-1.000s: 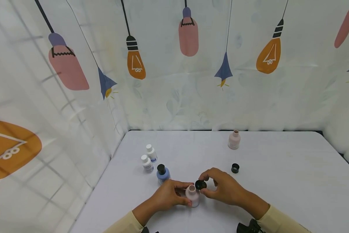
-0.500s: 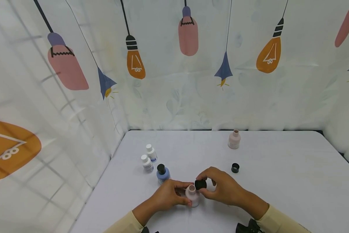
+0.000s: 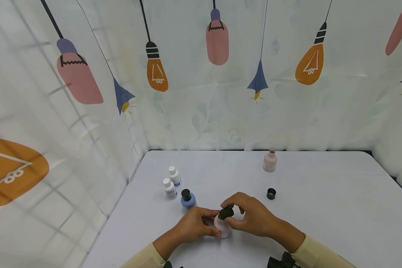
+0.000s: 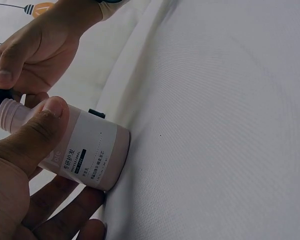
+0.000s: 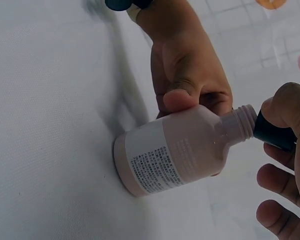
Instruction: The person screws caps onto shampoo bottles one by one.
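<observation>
A pale pink bottle (image 3: 223, 227) with a white label stands on the table, its threaded neck (image 5: 238, 123) partly visible in the right wrist view. My left hand (image 3: 198, 224) grips it around the body, thumb on the near side. Between thumb and fingers, my right hand (image 3: 254, 216) pinches a black cap (image 3: 225, 213), tilted at the bottle's mouth. In the right wrist view the cap touches the neck's rim and threads still show. A blue bottle (image 3: 188, 201) with a black cap stands just beyond my left hand.
Two small white bottles (image 3: 170, 189) stand at the left of the white table (image 3: 321, 193). Another pink bottle (image 3: 269, 161), uncapped, is near the back edge. A loose black cap (image 3: 271, 193) lies right of centre. Patterned curtains (image 3: 201, 111) border the table.
My right hand has moved slightly left, bringing the black cap from beside the neck onto the bottle's mouth; the cap was also turned over. My left hand and the bottle have stayed put.
</observation>
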`<action>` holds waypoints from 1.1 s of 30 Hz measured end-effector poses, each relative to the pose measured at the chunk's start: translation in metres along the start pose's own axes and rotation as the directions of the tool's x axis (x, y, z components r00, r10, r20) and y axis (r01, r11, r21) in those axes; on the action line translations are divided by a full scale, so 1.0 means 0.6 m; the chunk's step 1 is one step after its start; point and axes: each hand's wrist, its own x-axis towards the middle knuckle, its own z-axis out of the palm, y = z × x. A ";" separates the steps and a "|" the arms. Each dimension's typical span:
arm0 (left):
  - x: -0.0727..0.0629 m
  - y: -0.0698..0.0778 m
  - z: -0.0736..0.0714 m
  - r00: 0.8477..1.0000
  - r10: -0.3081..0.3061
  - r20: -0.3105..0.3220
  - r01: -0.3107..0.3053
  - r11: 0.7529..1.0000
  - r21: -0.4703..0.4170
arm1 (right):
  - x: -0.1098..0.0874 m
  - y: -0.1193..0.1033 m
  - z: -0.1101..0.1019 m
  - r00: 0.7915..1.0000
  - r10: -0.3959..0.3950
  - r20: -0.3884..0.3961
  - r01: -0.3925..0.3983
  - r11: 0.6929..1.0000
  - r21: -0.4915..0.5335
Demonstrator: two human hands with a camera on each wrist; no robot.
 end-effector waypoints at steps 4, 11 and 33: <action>0.000 0.000 0.001 1.000 0.001 0.001 -0.001 1.000 -0.002 | 0.004 -0.009 0.002 0.999 0.048 0.019 -0.048 0.999 -0.005; 0.000 -0.002 0.000 1.000 0.013 0.012 -0.013 1.000 -0.016 | 0.006 -0.011 0.005 0.999 0.042 0.031 -0.042 0.999 0.004; -0.002 0.000 -0.002 1.000 -0.007 0.008 0.007 1.000 0.008 | 0.006 -0.006 0.016 0.999 0.000 0.036 0.003 0.996 -0.089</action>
